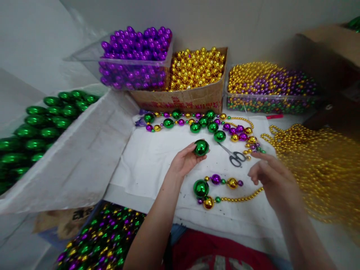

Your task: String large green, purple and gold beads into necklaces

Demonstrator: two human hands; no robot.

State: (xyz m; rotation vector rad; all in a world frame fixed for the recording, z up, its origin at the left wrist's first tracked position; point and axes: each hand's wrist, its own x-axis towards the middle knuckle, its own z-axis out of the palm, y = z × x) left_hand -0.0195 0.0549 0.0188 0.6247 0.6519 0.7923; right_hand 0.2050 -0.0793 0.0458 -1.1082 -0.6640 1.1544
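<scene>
My left hand (184, 161) grips a large shiny green ball (201, 147) between thumb and fingertips, above a white cloth (149, 165). My right hand (270, 174) hovers to the right with fingers pinched together; what they hold is too thin or blurred to name. Below the hands lies a partly strung bead strand (218, 187) with green, purple and gold balls, trailing into small gold beads toward my right hand. A longer finished strand (197, 122) lies along the far edge of the cloth. Scissors (234, 155) rest between the two strands.
A bin of green balls (42, 127) stands at left, a clear bin of purple balls (135, 56) and a cardboard box of gold balls (197, 69) at the back, a tray of small mixed beads (270, 88) back right. Gold bead strings (317, 168) pile at right; mixed beads (104, 240) lie below.
</scene>
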